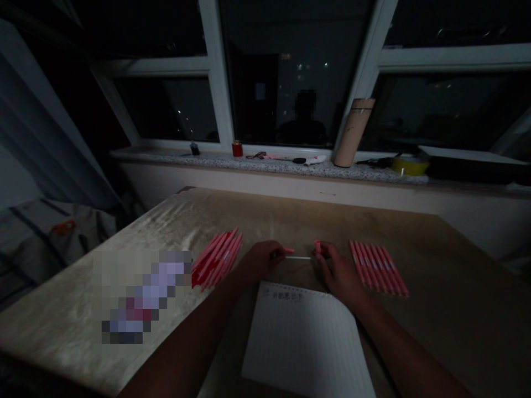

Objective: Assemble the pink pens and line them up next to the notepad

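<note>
My left hand (pixel 267 257) is closed, its fingertips round a slim pink pen part (pixel 289 250). My right hand (pixel 335 270) pinches a short pink pen piece (pixel 317 245) that points upward. Between the two hands runs a thin white rod (pixel 297 257), like a pen refill; its ends lie at the fingers, and I cannot tell which hand grips it. Left of my left hand lies a loose pile of pink pens (pixel 219 260). Several more pink pens (pixel 378 267) are lined up side by side to the right of my right hand. Below the hands rests a lined notebook (pixel 305 337) with handwriting at its top.
The table (pixel 265 215) meets a wall under a granite sill (pixel 215 163). A small red jar (pixel 237 148), scissors (pixel 257 155), a tall tube (pixel 354 132) and yellow tape (pixel 410 165) stand along the sill. A blurred-out object (pixel 149 296) lies on the table's left side.
</note>
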A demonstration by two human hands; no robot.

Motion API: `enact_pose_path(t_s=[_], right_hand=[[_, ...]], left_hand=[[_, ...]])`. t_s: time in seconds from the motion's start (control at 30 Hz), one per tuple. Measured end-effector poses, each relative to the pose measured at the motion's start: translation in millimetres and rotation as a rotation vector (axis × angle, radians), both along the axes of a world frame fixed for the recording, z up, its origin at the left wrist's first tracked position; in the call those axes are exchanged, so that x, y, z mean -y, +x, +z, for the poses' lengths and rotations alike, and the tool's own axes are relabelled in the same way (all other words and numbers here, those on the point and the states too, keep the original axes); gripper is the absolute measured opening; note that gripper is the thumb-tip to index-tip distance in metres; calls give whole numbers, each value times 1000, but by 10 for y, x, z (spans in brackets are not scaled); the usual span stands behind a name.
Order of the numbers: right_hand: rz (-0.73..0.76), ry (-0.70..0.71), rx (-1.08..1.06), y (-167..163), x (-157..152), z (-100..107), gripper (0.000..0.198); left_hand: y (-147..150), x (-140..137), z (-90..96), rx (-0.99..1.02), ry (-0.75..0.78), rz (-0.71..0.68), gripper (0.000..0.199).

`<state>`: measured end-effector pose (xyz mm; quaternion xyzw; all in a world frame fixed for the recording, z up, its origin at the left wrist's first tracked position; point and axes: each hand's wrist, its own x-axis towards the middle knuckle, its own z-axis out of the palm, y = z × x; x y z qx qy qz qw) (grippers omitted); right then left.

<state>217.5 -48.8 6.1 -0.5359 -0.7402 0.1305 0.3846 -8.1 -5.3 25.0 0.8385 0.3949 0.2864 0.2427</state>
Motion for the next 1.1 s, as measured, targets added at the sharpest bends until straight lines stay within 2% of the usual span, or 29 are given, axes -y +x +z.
enact_pose_path(t_s=[0.13,0.3,0.4,0.67,0.9,1.1], right_hand=[[-10,-9,11,-12,9,28,29],[0,-1,69,-27,12,49,29],[18,48,106,-18,6,35,29],[49,82,176,9,-10,9,28],[74,83,225,-18,13,40,26],[86,100,229,-63,33,56,27]], left_hand=[[29,-2,-15,286,-55,161,14],[54,-40,-15,738,-207,291,21],[44,-57,23,870,-199,355,24],[12,-71,32,946,-186,375,26],[68,-31,17,858,-240,392,26],[168,51,-61,793,-289,265,23]])
